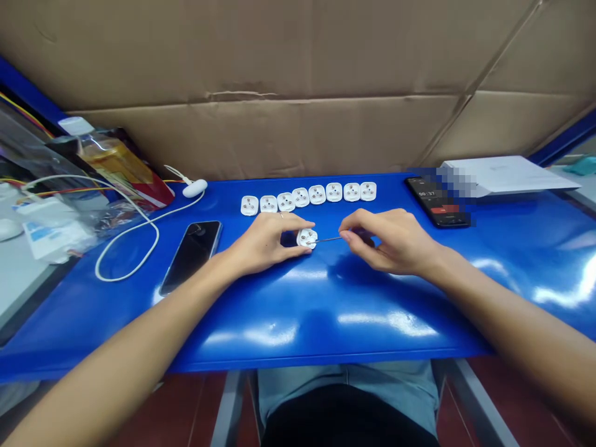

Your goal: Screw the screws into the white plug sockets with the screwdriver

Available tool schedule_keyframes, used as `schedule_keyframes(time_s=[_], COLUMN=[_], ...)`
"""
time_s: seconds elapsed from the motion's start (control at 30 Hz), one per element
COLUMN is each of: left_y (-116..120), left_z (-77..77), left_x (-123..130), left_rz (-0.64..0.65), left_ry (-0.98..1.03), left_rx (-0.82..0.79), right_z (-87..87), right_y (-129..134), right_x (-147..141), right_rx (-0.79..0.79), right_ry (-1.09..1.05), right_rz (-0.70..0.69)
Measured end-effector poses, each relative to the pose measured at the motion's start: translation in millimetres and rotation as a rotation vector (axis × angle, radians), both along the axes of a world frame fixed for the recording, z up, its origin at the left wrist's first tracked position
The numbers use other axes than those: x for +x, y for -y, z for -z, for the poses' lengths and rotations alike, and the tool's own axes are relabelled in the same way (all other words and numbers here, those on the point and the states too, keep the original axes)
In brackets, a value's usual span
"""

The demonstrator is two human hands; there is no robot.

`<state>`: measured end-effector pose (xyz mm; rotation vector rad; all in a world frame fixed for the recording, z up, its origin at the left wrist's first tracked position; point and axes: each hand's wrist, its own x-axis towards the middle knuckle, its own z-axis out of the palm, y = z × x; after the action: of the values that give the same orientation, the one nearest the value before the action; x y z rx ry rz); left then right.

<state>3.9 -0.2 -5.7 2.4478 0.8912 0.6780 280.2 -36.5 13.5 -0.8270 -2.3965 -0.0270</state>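
Observation:
A small white plug housing (304,237) with metal terminals in its face is pinched between the thumb and fingers of my left hand (270,243), close to the blue table top. My right hand (386,239) is closed around a thin metal tool (328,239); its grip end is hidden in the fingers, so I cannot tell whether it is a screwdriver or tweezers. The tool's tip reaches one of the terminals. Behind my hands, several similar white plug housings (317,194) stand in a slightly curved row, terminals facing up.
Left of my forearm lies a dark phone (192,254), beside a looped white cable (151,239). A bottle of yellow liquid (112,161) leans at the back left. Another phone (440,205) and a white box (507,174) are at the right. Cardboard (326,136) backs the blue table (298,316).

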Motion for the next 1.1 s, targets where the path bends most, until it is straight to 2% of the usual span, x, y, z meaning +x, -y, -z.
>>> schedule_keyframes(time_s=[0.23, 0.37, 0.67, 0.83, 0.97, 1.1], left_y=[-2, -3, -2, -1, 1, 2], left_z=[0.8, 1.4, 0.3, -0.1, -2.0, -2.8], left_x=[-2, -3, -1, 0, 2, 3], left_rz=[-0.039, -0.02, -0.017, -0.021, -0.035, -0.045], left_ry=[-0.005, 0.004, -0.01, 0.006, 0.0, -0.003], left_rx=[-0.089, -0.102, -0.097, -0.097, -0.103, -0.115], right_z=[-2.8, -1.1, -1.5, -2.0, -3.6, -6.7], right_y=[-1, -2, 2, 7, 9, 8], right_x=[-1, -2, -1, -3, -4, -3], right_rx=[-0.035, -0.045, -0.013, -0.001, 0.027, -0.024], right_ry=[-0.003, -0.017, 0.061, 0.071, 0.088, 0.055], right_rz=[-0.03, -0.036, 0.03, 0.009, 0.078, -0.016])
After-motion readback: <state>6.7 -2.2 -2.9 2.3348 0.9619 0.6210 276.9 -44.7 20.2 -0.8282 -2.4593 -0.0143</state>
